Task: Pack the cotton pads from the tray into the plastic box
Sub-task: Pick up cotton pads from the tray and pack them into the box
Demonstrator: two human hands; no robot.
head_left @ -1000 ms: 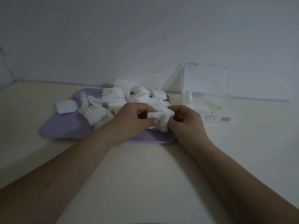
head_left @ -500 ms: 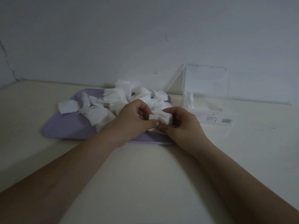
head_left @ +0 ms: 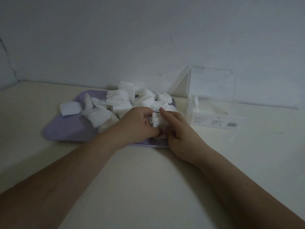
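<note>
Hands meet over the near edge of the tray (head_left: pixel 66 131): left hand (head_left: pixel 137 124) and right hand (head_left: pixel 178 129) both pinch a small stack of cotton pads (head_left: pixel 157 120) between them. Off to the right the plastic box (head_left: pixel 216 121) stands open, so the right hand is nearer.

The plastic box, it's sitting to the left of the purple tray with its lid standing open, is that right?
Not quite. The plastic box sits to the right of the purple tray, not to its left, as the head view shows. The rest holds: its lid stands open.
</note>
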